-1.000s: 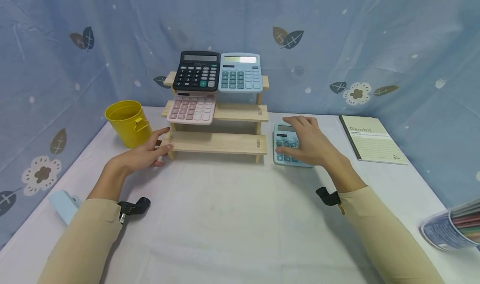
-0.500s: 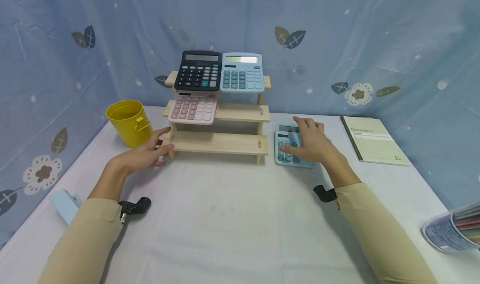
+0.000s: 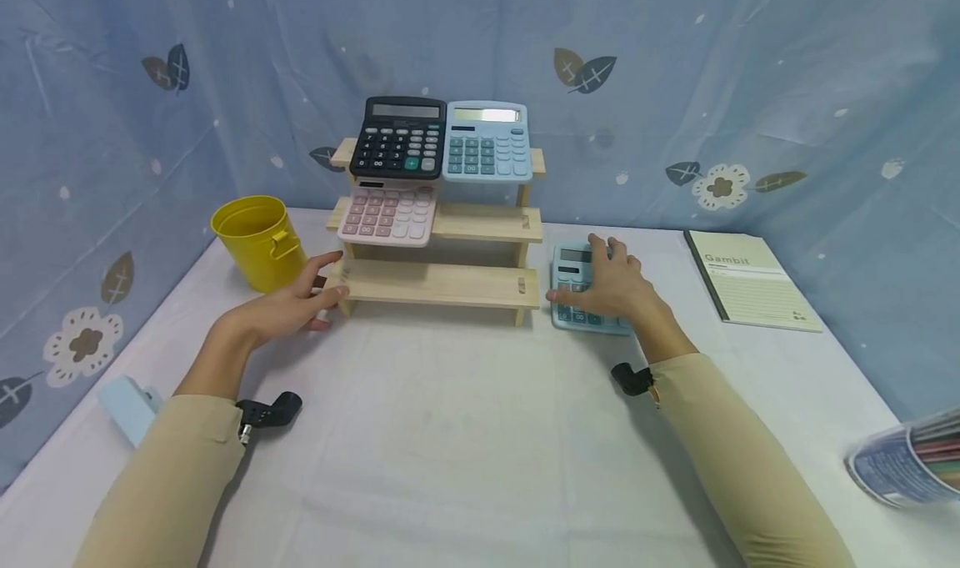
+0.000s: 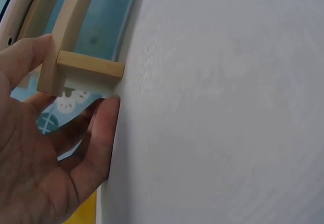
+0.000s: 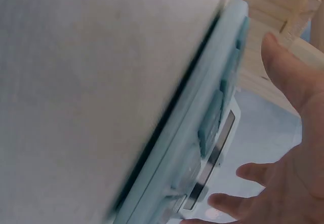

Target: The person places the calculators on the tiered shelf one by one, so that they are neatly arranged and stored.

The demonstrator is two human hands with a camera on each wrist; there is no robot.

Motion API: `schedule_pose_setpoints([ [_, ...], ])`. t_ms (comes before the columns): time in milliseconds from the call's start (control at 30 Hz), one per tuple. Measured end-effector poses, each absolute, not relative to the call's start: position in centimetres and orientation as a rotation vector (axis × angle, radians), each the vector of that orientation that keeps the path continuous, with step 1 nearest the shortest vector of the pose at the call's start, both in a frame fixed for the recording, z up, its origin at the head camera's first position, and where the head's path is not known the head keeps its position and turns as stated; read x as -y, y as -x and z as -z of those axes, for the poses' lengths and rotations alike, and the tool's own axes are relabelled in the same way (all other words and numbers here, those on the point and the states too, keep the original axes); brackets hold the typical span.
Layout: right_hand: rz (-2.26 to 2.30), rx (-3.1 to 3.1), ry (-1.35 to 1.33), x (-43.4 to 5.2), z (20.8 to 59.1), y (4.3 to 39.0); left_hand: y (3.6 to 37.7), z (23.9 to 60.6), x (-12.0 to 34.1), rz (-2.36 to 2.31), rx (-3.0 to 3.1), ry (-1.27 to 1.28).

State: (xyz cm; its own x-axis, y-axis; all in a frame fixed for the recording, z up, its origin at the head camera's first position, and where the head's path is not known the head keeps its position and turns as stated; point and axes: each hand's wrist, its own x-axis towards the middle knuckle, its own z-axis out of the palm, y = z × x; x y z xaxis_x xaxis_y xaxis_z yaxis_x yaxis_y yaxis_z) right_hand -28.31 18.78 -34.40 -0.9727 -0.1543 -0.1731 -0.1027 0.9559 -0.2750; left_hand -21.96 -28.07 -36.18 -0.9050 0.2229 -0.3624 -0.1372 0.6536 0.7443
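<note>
A three-step wooden shelf (image 3: 442, 284) stands at the back of the white table. A black calculator (image 3: 400, 138) and a light blue calculator (image 3: 486, 143) lean on its top step. A pink calculator (image 3: 386, 215) lies on the middle step. My left hand (image 3: 328, 293) pinches the shelf's bottom left corner, thumb on top and fingers below; the left wrist view shows the wooden leg (image 4: 88, 64) between thumb and finger. My right hand (image 3: 600, 280) lies spread over a teal calculator (image 3: 572, 261) flat on the table right of the shelf, with the thumb at its left edge (image 5: 202, 127).
A yellow metal cup (image 3: 258, 243) stands left of the shelf. A Gambit notebook (image 3: 750, 280) lies at the back right. A holder of coloured pens (image 3: 900, 459) lies at the right edge, and a pale blue object (image 3: 129, 408) at the left edge. Blue patterned cloth hangs behind.
My right hand has shifted a little left and settled lower over the teal calculator, its thumb now at the left edge. The left hand has stayed on the shelf corner.
</note>
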Motion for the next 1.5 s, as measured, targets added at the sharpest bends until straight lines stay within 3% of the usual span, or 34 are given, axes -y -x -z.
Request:
schedule_pose_setpoints([
  [400,0.257,-2.844,0.334,-20.0,34.6,27.7,22.2,36.5,27.6,-1.174,-2.439,-0.130],
  [700,0.321,-2.800,0.247,-22.1,35.2,26.9,22.2,36.8,27.6,-1.150,-2.436,-0.105],
  [1500,1.079,-2.731,0.420,-25.4,32.0,24.3,22.4,36.4,28.2,-1.103,-2.463,-0.100],
])
